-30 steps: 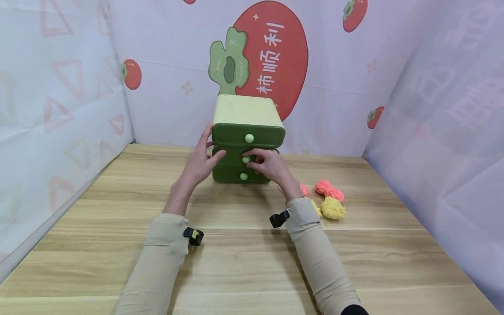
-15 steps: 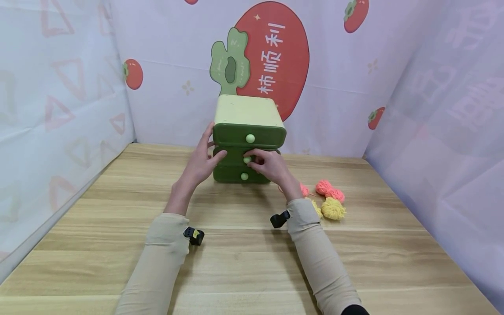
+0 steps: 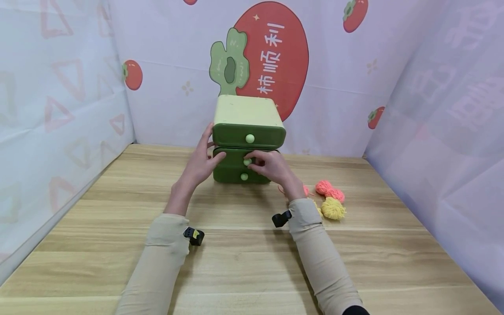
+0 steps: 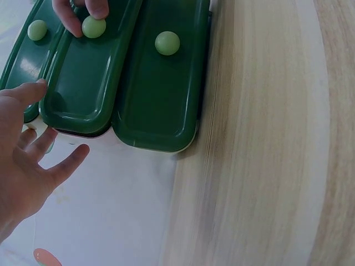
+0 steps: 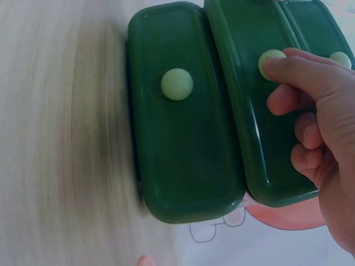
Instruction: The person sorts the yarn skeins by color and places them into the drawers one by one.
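Note:
A small cabinet (image 3: 248, 110) with a cream top and dark green drawer fronts, each with a round pale green knob, stands upright on the table. My right hand (image 3: 273, 167) pinches the knob (image 4: 94, 29) of the middle drawer (image 4: 83, 77) between thumb and forefinger, the other fingers curled beneath. That drawer sticks out a little past the bottom drawer (image 5: 177, 149), which sits flush. Against the cabinet's left side, my left hand (image 3: 198, 162) rests with fingers spread, its thumb near the front edge. The top drawer (image 3: 232, 134) carries its own knob (image 3: 250, 138).
Pink yarn bundles (image 3: 330, 190) and a yellow yarn bundle (image 3: 333, 208) lie right of the cabinet, some partly behind my right wrist. A printed cloth (image 3: 165, 43) hangs behind the wooden table (image 3: 236, 271), with cloth walls at both sides.
The middle drawer has come slightly forward, its knob and my right hand shifting a little toward me. A dark gap shows above it. My left hand has stayed in place.

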`<state>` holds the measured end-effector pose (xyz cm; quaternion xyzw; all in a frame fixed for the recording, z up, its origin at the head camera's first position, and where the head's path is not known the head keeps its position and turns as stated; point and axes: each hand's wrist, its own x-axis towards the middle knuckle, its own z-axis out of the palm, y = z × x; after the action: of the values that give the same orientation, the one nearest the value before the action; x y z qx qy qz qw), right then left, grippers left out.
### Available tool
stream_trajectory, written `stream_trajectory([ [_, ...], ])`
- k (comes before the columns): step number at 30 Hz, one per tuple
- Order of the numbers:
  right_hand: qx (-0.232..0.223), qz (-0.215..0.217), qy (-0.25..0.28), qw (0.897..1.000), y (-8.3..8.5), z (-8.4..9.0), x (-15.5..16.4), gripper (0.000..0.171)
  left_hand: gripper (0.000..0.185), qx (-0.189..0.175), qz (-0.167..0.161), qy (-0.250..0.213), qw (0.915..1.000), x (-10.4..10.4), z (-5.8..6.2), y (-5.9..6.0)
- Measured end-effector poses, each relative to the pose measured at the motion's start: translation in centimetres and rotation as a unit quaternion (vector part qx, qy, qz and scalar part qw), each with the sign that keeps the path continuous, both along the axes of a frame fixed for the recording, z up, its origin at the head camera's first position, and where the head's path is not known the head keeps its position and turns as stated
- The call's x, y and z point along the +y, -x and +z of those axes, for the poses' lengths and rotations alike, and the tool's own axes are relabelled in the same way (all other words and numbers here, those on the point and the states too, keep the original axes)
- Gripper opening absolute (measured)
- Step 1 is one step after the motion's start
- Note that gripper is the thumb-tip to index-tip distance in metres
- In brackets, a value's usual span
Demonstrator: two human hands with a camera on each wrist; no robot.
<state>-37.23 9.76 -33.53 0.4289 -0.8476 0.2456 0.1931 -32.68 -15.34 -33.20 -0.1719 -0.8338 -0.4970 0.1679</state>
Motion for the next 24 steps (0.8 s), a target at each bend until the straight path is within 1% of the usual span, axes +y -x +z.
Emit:
stream_trajectory([
  [3,0.003,0.006,0.001,1.000,0.1,0.0,0.2,0.020,0.088,0.001,0.000,0.003,1.0000,0.1,0.1,0.0],
  [7,-0.007,0.012,0.003,1.000,0.1,-0.1,0.3,0.024,0.089,-0.002,0.003,0.001,1.0000,0.1,0.1,0.0],
  [10,-0.017,0.005,0.000,1.000,0.1,-0.1,0.2,0.025,0.089,-0.003,0.005,0.000,1.0000,0.1,0.1,0.0],
  [16,-0.026,-0.012,-0.017,0.999,-0.3,0.2,-0.1,0.022,0.092,-0.003,0.007,-0.002,1.0000,0.0,0.0,0.0],
  [24,-0.026,-0.012,-0.034,0.999,-1.1,0.7,-0.1,0.020,0.096,-0.006,0.012,0.005,0.9999,0.1,0.1,0.1],
])
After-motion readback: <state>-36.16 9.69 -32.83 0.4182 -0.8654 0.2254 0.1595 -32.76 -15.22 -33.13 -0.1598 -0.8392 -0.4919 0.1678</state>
